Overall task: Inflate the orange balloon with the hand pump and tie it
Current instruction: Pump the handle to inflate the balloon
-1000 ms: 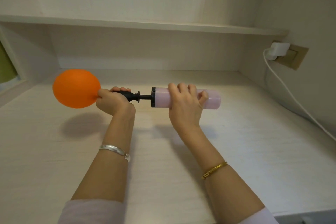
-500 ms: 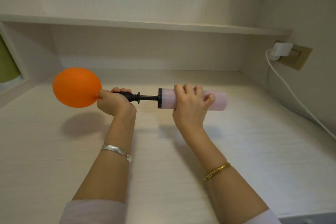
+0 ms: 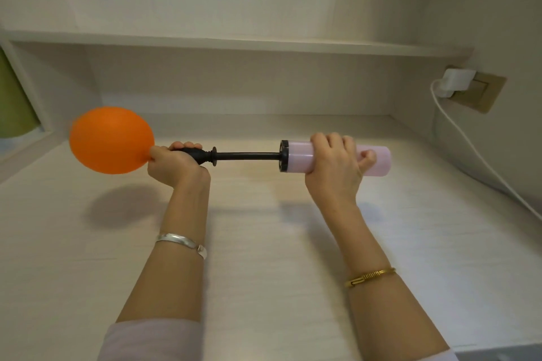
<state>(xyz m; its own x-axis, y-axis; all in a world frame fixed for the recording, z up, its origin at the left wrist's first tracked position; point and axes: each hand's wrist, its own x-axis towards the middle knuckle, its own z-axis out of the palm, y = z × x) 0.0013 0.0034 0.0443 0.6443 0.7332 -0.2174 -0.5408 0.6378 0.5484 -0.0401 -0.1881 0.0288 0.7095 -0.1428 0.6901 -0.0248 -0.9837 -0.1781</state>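
The orange balloon (image 3: 111,140), partly inflated, floats above the desk at the left, its neck hidden inside my left hand (image 3: 173,164). That hand is closed around the balloon neck and the black nozzle end of the hand pump. The pump's pink barrel (image 3: 299,156) lies level in the air, gripped by my right hand (image 3: 337,167). A long stretch of black rod (image 3: 249,156) shows between nozzle and barrel, so the pump is drawn out.
A pale wooden desk (image 3: 264,243) spans the view, with a shelf (image 3: 234,44) above the back wall. A white charger (image 3: 456,82) sits in a wall socket at the right, its cable (image 3: 481,161) running down along the wall to the desk.
My right hand has pulled the pink barrel to the right, exposing much more of the black rod. The balloon and my left hand have hardly moved.
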